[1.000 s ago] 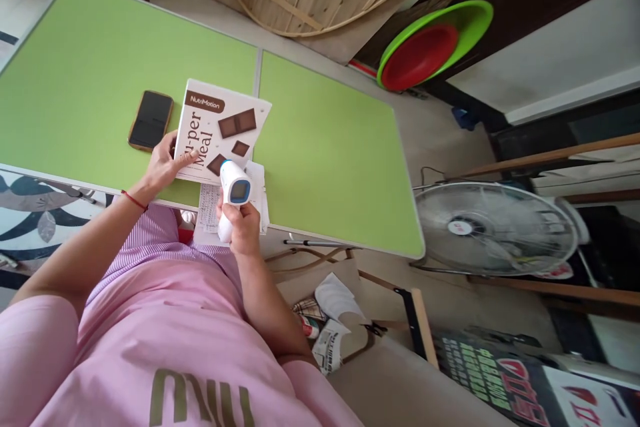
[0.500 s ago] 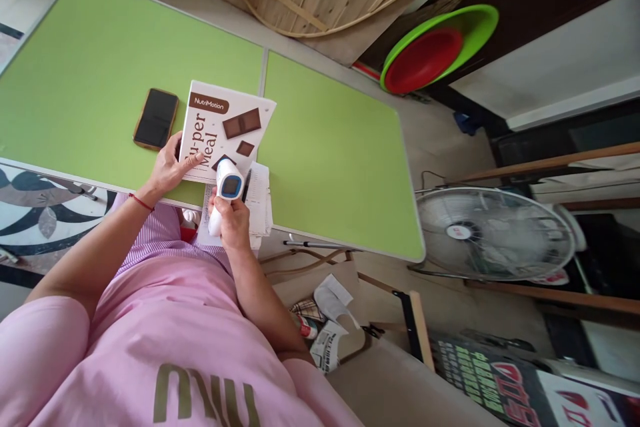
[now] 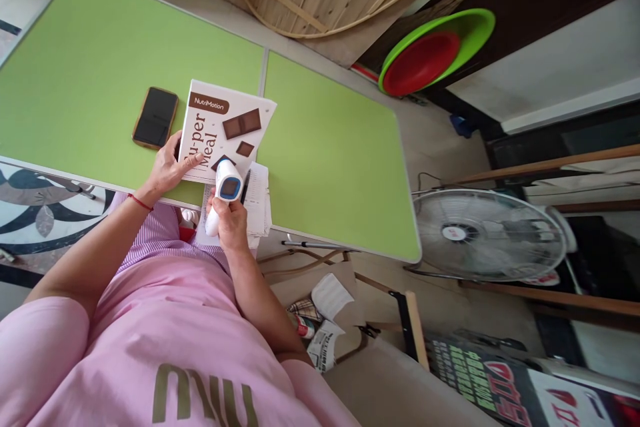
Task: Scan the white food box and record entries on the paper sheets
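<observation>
My left hand (image 3: 169, 165) grips the lower left side of a white box (image 3: 227, 125) printed with chocolate pieces, its thumb across the front. The box is tilted above the near edge of the green table (image 3: 330, 147). In my right hand (image 3: 231, 219) is a white infrared thermometer (image 3: 229, 185), its fingers wrapped round the handle and its blue-rimmed screen facing me. The thermometer's front end is close to the box; I cannot tell whether they touch. Papers (image 3: 259, 197) with a dark pen-like item on them lie beneath, partly hidden by the box and the thermometer.
A smartphone (image 3: 155, 117) lies on the table left of the box. A fan (image 3: 493, 233) stands beyond the table's right end. Green and red basins (image 3: 425, 63) lean at the back right. Near my right elbow, a chair (image 3: 370, 373) has papers and small items beside it.
My right hand and the thermometer have shifted very slightly left. The box and my left hand stay nearly where they were. The view has turned a little.
</observation>
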`<state>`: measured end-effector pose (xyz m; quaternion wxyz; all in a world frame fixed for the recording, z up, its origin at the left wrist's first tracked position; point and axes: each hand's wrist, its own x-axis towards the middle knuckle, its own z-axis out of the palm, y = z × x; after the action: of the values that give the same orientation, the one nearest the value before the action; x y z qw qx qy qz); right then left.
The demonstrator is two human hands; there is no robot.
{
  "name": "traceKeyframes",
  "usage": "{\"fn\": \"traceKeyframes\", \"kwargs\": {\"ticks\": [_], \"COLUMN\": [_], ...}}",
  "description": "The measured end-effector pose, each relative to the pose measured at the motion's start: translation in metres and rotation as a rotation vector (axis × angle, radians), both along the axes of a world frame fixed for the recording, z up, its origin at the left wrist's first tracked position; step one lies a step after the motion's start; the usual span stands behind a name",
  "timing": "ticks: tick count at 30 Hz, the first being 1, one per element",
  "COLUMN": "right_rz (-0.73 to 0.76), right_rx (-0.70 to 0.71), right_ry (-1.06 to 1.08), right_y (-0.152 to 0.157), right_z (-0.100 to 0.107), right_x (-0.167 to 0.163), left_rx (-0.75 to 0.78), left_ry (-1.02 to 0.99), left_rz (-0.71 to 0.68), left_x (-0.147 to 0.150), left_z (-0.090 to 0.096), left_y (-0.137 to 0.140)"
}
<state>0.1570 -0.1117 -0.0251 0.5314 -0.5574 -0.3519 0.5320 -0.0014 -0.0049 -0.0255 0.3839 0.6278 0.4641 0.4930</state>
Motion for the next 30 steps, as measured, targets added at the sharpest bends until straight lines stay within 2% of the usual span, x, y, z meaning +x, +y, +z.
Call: {"fn": "traceKeyframes", "kwargs": {"ticks": [12,19,25,28,30], "right_rz": [-0.046,-0.005,0.039,0.046,0.051], "right_rx": [-0.044,-0.042,-0.027,-0.020,-0.014], "right_ry": [0.223,0.196,0.167,0.160,0.149], "right_y": [0.001,0.002,0.003,0.002,0.002], "right_z": [0.015,0.015,0.015,0.014,0.012], "right_x": [-0.008,-0.005,0.000,-0.001,-0.001], "left_rx": [0.035,-0.057,-0.121,-0.200,-0.271], "left_ry": [-0.035,0.017,0.163,0.193,0.171], "left_rz": [0.002,0.025,-0.038,-0.049,-0.104], "left_x": [0.000,-0.004,-0.017,-0.023,-0.025], "left_z": [-0.003,0.002,0.017,0.023,0.025], "left_y": [0.003,0.003,0.008,0.011,0.012]}}
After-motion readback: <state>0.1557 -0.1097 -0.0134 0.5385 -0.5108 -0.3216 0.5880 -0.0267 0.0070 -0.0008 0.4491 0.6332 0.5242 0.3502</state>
